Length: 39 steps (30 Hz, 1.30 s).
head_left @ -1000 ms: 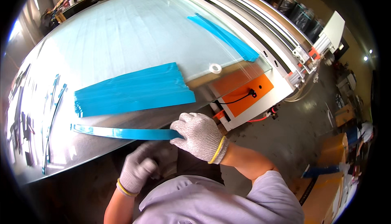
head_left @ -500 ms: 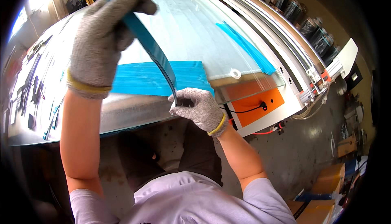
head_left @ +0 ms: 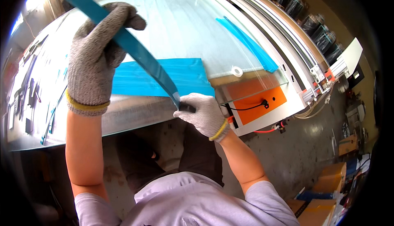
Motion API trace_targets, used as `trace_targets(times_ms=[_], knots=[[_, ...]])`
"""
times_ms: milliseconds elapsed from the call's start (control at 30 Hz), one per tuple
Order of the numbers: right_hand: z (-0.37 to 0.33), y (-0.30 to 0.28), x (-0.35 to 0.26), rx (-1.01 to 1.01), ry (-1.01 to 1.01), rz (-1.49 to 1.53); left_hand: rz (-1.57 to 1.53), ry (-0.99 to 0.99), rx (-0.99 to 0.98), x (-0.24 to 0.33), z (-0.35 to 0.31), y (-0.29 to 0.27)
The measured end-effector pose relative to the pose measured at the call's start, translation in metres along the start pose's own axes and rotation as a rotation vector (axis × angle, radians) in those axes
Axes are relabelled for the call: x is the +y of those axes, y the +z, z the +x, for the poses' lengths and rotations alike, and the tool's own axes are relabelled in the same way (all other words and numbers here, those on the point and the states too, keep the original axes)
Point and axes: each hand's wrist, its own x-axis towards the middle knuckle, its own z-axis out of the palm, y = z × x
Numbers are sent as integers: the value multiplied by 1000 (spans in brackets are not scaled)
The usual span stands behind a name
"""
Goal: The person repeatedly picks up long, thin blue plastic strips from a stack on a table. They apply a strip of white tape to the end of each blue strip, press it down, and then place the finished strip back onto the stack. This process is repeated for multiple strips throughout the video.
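Nearest the camera, the right hand [head_left: 203,114], in a grey knitted glove with a yellow cuff, sits at the near edge of the table [head_left: 123,115], its forearm reaching up from the lower right. Its fingers are closed, pinching a small dark tool [head_left: 186,108] against the lower end of a long blue strip [head_left: 135,51]. The strip is flat, narrow and glossy, rising stiffly up and to the left from that pinch. Higher up, the left hand [head_left: 96,55], gloved the same way, is raised on an upright bare forearm and curls shut around the strip's upper part. Behind the strip lies a stack of blue sheets [head_left: 164,78] on the pale, smooth tabletop. Further right is an orange panel [head_left: 256,98] with a black cable, and beyond it more blue strips [head_left: 246,43] beside the long metal rail [head_left: 266,24].
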Motion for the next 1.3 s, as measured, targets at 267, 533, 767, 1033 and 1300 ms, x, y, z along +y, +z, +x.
trace_targets(times_ms=[267,533,767,1033,1300], knots=[[-19,-41,-20,36,-116,-616,-374,-1,-42,-34,-78,-194],[-18,-21,-45,-161,-102,-1350,944,171,455,-75,-104,-128],[-13,7,-55,-43,-183,-1330,902,113,-1039,-93,-40,15],[-17,10,-46,46,-180,-1330,829,-360,-1090,-108,-39,45],[-12,12,-41,149,-146,-1213,959,-182,-870,-114,-61,36]])
